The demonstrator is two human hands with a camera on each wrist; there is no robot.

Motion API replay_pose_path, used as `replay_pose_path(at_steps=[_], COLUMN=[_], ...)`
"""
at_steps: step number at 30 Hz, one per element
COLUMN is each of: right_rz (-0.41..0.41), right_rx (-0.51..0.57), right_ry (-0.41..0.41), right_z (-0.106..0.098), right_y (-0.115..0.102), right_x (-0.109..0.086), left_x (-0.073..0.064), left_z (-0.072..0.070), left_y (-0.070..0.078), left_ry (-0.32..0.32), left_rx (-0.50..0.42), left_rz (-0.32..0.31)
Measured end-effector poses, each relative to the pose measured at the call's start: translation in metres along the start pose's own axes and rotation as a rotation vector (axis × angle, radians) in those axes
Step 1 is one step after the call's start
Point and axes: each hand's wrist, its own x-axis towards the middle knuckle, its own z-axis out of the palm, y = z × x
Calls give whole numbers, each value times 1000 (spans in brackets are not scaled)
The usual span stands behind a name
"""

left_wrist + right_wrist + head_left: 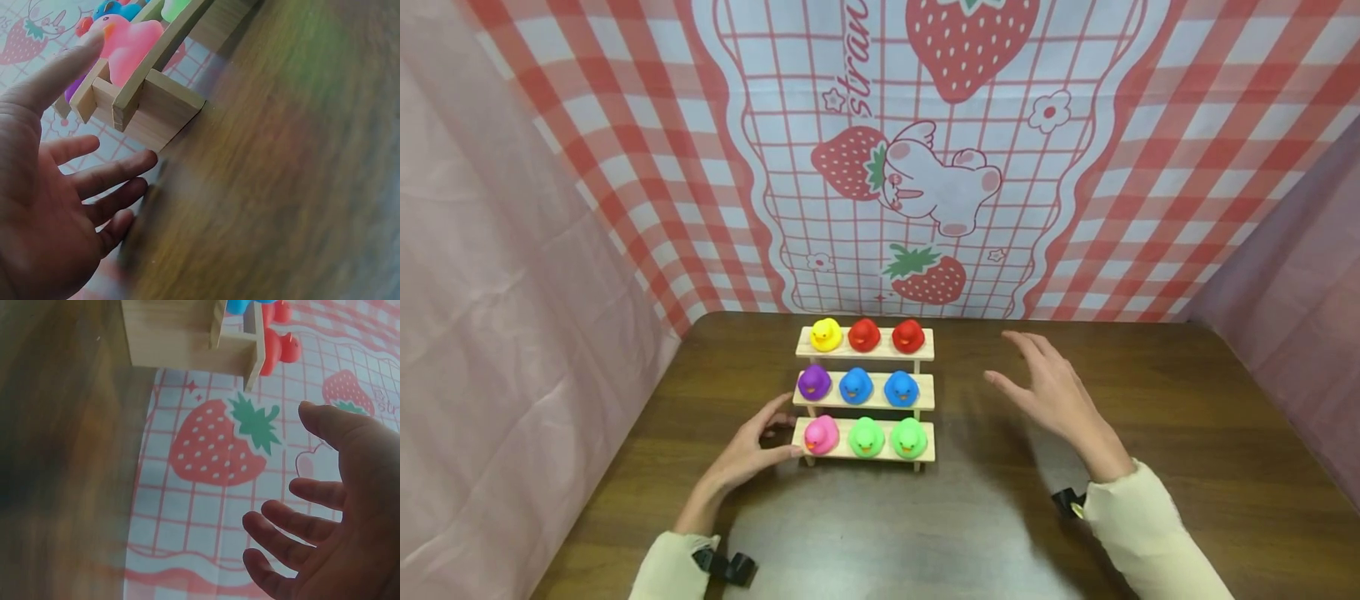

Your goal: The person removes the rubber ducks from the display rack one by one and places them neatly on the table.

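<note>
A three-tier wooden stand (864,451) holds rubber ducks in rows. On the top tier sit a yellow duck (826,335) and two red ducks (907,336). The middle one bears a purple duck (814,382) and two blue ducks (856,387). Below are a pink duck (822,435) and two green ducks (867,437). My left hand (748,446) is at the stand's left end, fingers spread; its thumb tip overlaps the bottom tier near the pink duck in the head view. To the right of the stand, my right hand (1056,396) hovers with fingers apart, holding nothing.
The stand is on a brown wooden table (880,533). Behind it hangs a red-checked cloth (1030,275) printed with strawberries. Pale pink curtains (527,333) close off both sides. Small black devices (726,567) are strapped at both wrists.
</note>
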Motion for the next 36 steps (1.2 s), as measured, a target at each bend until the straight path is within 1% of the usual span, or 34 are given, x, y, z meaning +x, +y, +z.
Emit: replay_pose_path(at_steps=[4, 11, 20, 30, 34, 36], right_rz=[7, 3, -18, 8, 8, 10], right_rx=[23, 49, 89, 149, 151, 150], right_ry=[-8, -15, 2, -38, -46, -45], right_z=[5, 15, 24, 35, 39, 41], right_y=[-8, -21, -38, -53, -57, -59], right_x=[9, 21, 34, 45, 50, 51], left_x=[0, 0, 1, 0, -2, -2], left_z=[1, 6, 9, 13, 13, 14], left_y=[-4, -7, -11, -14, -16, -17], left_ry=[6, 34, 44, 41, 53, 59], left_rx=[-1, -5, -37, -87, -78, -69], left_rz=[-1, -24, 12, 75, 98, 99])
